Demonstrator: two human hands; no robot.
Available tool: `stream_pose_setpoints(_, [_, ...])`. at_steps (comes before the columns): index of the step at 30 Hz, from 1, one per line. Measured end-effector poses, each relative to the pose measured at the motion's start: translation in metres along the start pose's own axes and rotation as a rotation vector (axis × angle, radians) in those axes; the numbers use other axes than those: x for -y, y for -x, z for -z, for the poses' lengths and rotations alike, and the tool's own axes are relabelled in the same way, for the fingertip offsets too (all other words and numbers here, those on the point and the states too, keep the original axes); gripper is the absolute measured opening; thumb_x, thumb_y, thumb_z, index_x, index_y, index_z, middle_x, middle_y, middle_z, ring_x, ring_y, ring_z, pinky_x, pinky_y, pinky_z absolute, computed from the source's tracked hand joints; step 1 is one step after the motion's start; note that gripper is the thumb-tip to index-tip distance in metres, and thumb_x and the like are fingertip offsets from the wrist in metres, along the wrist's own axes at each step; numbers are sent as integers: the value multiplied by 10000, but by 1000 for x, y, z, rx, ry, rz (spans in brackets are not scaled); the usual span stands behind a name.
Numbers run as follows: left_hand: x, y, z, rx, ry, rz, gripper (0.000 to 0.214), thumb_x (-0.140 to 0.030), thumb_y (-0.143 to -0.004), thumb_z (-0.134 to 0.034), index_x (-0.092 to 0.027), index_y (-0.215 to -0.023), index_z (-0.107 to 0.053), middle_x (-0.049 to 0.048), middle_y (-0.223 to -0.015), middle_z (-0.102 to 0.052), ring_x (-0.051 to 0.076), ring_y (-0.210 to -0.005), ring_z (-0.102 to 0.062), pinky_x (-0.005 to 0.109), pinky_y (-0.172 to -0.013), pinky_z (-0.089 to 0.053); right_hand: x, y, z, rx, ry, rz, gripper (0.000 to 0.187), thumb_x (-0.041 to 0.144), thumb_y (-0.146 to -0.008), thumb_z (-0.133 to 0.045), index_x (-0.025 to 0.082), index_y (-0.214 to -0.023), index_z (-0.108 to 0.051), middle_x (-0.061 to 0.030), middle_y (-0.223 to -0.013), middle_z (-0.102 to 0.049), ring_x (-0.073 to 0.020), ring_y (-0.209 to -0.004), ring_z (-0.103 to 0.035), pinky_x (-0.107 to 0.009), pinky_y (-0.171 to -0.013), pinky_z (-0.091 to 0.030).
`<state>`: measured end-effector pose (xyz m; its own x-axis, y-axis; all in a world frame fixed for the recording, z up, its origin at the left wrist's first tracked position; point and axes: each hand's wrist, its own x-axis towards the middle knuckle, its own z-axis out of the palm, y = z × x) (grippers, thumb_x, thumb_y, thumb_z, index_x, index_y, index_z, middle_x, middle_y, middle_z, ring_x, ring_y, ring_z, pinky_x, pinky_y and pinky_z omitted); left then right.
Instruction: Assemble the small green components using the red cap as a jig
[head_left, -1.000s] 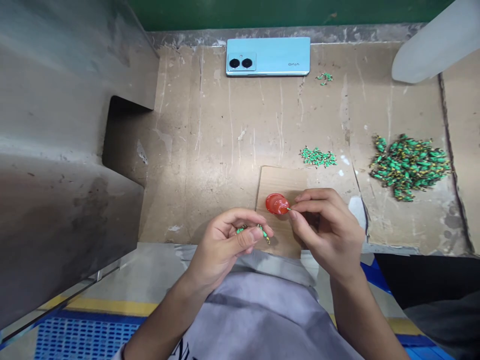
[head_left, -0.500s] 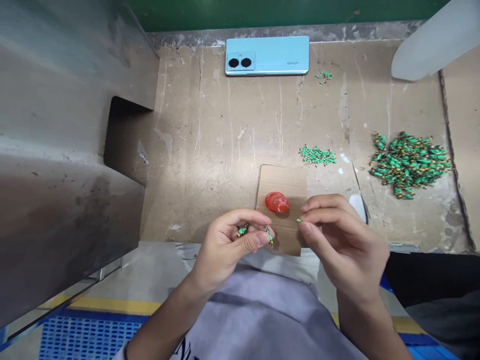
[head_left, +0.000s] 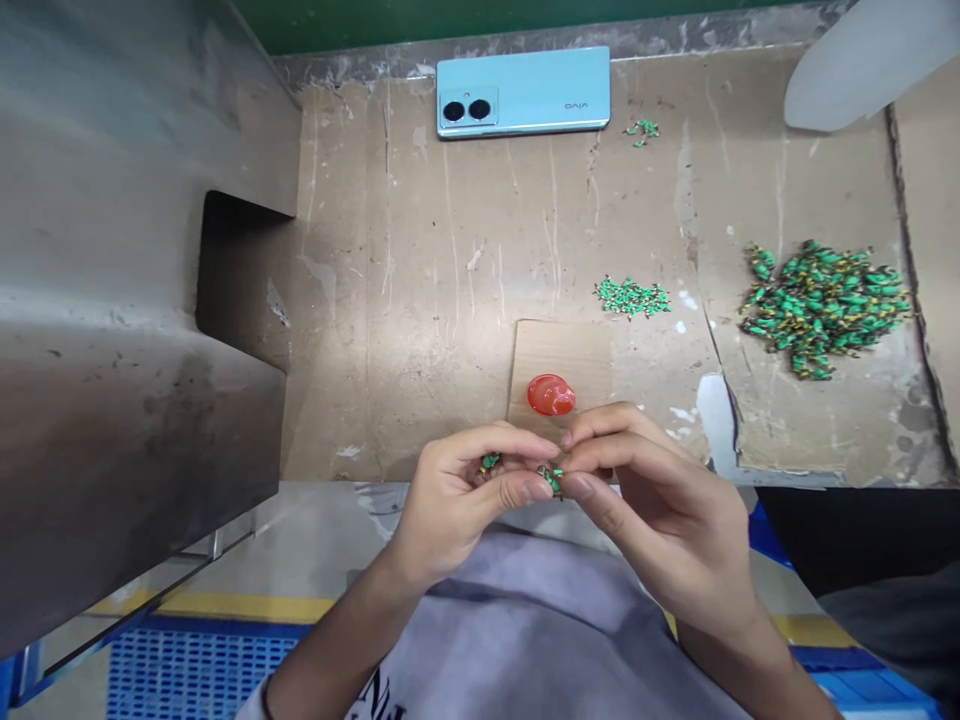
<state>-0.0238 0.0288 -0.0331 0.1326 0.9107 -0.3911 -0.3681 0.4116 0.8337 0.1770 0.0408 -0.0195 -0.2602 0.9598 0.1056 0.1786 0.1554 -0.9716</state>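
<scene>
Between the thumb and fingers of my left hand [head_left: 457, 500] is a small green figure [head_left: 550, 482] with dark and yellow parts. More such green figures [head_left: 490, 462] are tucked in that palm, partly hidden by the fingers. My right hand [head_left: 667, 510] pinches a tiny green piece [head_left: 559, 473] against the held figure; the fingertips of both hands nearly touch. Just beyond them, a red, glossy, cup-like piece [head_left: 551, 394] rests on a brown cardboard rectangle [head_left: 561, 345].
A pile of green-and-yellow figures [head_left: 825, 305] lies at the right. Tiny green pieces [head_left: 632, 297] form a smaller heap, with a few more green bits [head_left: 642, 131] farther back. A light-blue phone [head_left: 525, 92] lies at the back. Metal housing [head_left: 142, 400] stands left; a whitish rounded object [head_left: 862, 75] juts in at upper right.
My right hand has moved left with the tiny green piece, closing the gap to the figure in my left hand. The view has shifted slightly.
</scene>
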Motion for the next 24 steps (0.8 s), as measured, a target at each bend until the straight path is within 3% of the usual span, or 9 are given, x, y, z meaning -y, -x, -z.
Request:
stream_pose_setpoints(4, [0,0,1,54,10,-35,94,-270,-896,-1015,-331,-944,-962,21,-941,-872,189,-858,-762,300,-769,-588,1,0,0,5,5,-15,118,149,-1077,-771,264,-1063,-793,-54,-1043,-775,-193,-845,-749,-275,-598,-588])
stream_pose_setpoints(24, [0,-1,2,71,-8,-43,104,-321,-880,-1037,-274,-894,-945,31,-842,-810,155,-756,-698,270,-694,-528,2,-1,7,100,-4,-1,129,148,-1112,-742,270,-1074,-761,-19,-1038,-746,-172,-907,-749,-273,-683,-611])
